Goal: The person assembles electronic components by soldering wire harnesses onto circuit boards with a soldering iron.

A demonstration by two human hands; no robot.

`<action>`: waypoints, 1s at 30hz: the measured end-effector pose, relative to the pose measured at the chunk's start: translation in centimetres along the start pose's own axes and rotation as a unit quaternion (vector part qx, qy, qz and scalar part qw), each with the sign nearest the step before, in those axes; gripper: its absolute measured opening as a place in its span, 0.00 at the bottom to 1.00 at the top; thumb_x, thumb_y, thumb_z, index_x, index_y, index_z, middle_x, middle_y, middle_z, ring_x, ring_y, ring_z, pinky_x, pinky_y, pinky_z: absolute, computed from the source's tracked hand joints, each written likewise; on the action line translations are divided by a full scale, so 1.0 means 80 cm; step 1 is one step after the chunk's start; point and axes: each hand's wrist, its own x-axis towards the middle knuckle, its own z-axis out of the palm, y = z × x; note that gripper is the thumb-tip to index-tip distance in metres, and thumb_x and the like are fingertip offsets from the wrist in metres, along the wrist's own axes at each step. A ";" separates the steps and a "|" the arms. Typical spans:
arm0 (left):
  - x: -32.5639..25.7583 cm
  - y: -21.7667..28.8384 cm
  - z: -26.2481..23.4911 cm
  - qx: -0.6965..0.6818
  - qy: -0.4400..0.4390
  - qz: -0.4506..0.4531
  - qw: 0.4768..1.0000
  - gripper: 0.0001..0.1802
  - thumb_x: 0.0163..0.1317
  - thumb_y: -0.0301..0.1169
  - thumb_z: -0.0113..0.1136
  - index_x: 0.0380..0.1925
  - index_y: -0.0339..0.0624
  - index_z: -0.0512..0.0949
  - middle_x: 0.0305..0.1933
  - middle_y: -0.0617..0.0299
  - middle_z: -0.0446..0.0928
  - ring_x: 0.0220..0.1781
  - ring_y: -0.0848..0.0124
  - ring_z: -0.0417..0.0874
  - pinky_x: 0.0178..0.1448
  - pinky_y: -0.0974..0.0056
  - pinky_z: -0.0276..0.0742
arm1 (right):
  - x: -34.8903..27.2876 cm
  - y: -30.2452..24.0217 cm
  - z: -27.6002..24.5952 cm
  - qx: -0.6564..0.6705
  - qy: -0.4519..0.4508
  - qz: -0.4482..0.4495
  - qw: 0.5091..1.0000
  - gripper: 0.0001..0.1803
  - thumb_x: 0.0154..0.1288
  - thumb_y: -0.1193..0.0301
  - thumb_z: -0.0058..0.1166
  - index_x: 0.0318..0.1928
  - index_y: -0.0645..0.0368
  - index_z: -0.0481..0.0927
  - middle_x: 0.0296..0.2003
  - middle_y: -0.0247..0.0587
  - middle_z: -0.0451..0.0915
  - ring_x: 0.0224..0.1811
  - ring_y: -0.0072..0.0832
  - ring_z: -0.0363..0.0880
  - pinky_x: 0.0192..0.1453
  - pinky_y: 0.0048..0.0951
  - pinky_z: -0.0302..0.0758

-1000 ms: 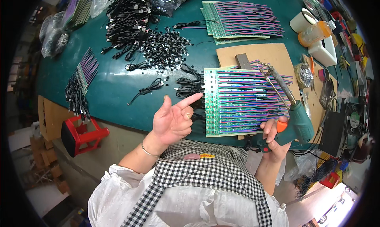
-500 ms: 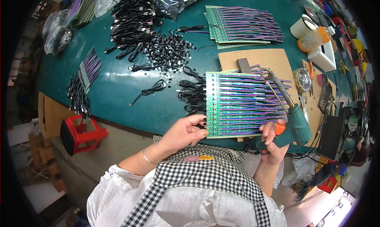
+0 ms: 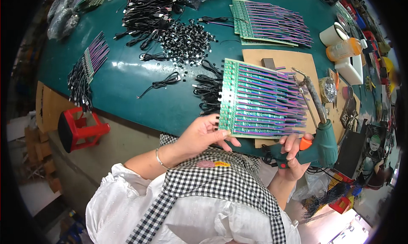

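The left hand (image 3: 203, 135) grips the lower left corner of a green board (image 3: 259, 100), thumb on top and fingers curled under its edge. The board is a wide panel with rows of purple wires soldered across it, and it is held tilted above the near edge of the green desk (image 3: 127, 80), partly covering a brown mat (image 3: 293, 59). The right hand (image 3: 293, 157) is closed around the handle of a green soldering gun (image 3: 316, 135), one finger beside its orange trigger. The gun's barrel points up and away, running along the right edge of the board, with its tip near the board's upper right corner.

Just left of the board lies a bundle of black cables (image 3: 208, 89). Farther back sit a heap of small black parts (image 3: 185, 42) and a larger pile of black leads (image 3: 146, 8). A second stack of wired boards (image 3: 267, 23) rests at the far side of the desk. On the right stand a white tape roll (image 3: 333, 33), an orange bottle (image 3: 344, 50) on its side and a white box (image 3: 352, 69). At the left edge a smaller wired strip (image 3: 95, 59) lies with black leads hanging off. A red stool (image 3: 78, 129) stands on the floor below the desk.
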 end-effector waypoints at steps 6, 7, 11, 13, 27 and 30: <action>0.026 0.009 -0.025 0.004 -0.014 0.051 0.999 0.12 0.67 0.26 0.52 0.48 0.33 0.71 0.44 0.53 0.79 0.39 0.65 0.85 0.42 0.66 0.83 | -0.003 -0.003 0.003 0.014 -0.021 0.000 1.000 0.37 0.53 0.73 0.67 0.62 0.60 0.62 0.25 0.29 0.73 0.37 0.26 0.71 0.54 0.38 0.67; 0.032 0.010 -0.027 0.004 -0.011 0.068 0.998 0.12 0.67 0.26 0.52 0.49 0.32 0.71 0.43 0.52 0.79 0.39 0.64 0.85 0.40 0.66 0.84 | -0.002 -0.001 0.005 0.009 -0.022 0.000 1.000 0.37 0.53 0.73 0.67 0.62 0.60 0.62 0.25 0.29 0.73 0.38 0.26 0.71 0.55 0.39 0.67; 0.048 0.012 -0.034 0.006 -0.002 0.074 0.997 0.12 0.67 0.26 0.53 0.48 0.33 0.71 0.40 0.52 0.80 0.37 0.67 0.84 0.41 0.67 0.83 | 0.002 0.004 0.011 -0.010 -0.022 0.000 1.000 0.37 0.53 0.73 0.67 0.62 0.60 0.62 0.25 0.29 0.73 0.38 0.27 0.71 0.58 0.42 0.65; 0.049 0.013 -0.033 0.012 0.012 0.056 0.998 0.11 0.67 0.27 0.54 0.46 0.36 0.71 0.37 0.53 0.81 0.35 0.71 0.84 0.43 0.70 0.81 | 0.002 0.006 0.011 -0.014 -0.022 0.000 1.000 0.37 0.53 0.73 0.67 0.62 0.59 0.63 0.25 0.29 0.73 0.38 0.27 0.71 0.59 0.43 0.65; 0.007 -0.001 -0.041 0.530 0.266 0.355 0.722 0.19 0.54 0.15 0.59 0.48 0.37 0.78 0.37 0.55 0.77 0.31 0.72 0.78 0.32 0.71 0.74 | 0.003 0.017 0.007 -0.001 -0.011 0.012 1.000 0.37 0.51 0.70 0.70 0.60 0.59 0.65 0.22 0.31 0.77 0.35 0.29 0.75 0.58 0.51 0.66; 0.005 -0.004 -0.035 0.546 0.276 0.373 0.698 0.21 0.52 0.12 0.58 0.48 0.38 0.79 0.37 0.58 0.72 0.35 0.69 0.72 0.35 0.69 0.71 | 0.003 0.018 0.005 0.006 -0.016 0.006 1.000 0.37 0.51 0.70 0.70 0.60 0.59 0.66 0.22 0.32 0.77 0.35 0.29 0.75 0.58 0.51 0.66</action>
